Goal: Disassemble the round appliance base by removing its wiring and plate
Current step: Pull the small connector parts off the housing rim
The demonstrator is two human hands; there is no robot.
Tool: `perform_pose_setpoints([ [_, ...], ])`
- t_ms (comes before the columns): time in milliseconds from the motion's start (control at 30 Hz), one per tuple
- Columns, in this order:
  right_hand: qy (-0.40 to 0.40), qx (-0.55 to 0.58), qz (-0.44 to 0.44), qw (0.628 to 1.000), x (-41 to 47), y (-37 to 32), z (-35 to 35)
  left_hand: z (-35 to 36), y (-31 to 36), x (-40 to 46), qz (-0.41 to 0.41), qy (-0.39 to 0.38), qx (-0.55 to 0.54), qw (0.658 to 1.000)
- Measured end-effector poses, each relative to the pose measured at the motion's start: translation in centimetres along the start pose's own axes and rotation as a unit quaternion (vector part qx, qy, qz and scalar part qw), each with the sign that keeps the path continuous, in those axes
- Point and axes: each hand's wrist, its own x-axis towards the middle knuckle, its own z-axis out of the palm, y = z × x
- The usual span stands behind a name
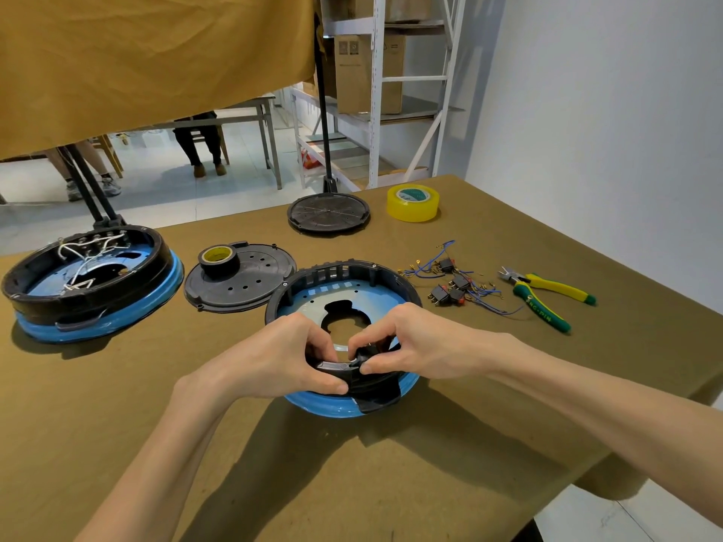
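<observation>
Fingers (313, 342) of both hands pinching base (344, 291) near rim, fingertips partly hidden

Two round appliance bases with blue rims: one at left (92, 285), holding white wires, one in the middle (344, 338). Two loose black round plates: one perforated (250, 279), one ribbed (328, 213). Two tape rolls: black (219, 260) and clear yellow (412, 203). One pair of pliers (547, 293). Roughly five small black switches (450, 285) with blue wires; exact count unclear.

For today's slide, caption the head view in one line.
Both hands, left and right, grip the black plastic fitting on the blue-rimmed round base.
</observation>
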Motion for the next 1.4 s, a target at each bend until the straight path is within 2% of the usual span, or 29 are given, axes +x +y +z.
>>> perform_pose_setpoints([
  [1400, 0.03, 0.024, -0.019, 0.999, 0.0, 1.1, 0.6, 0.0, -0.4, 0.2, 0.0, -0.012, 0.0, 1.0],
])
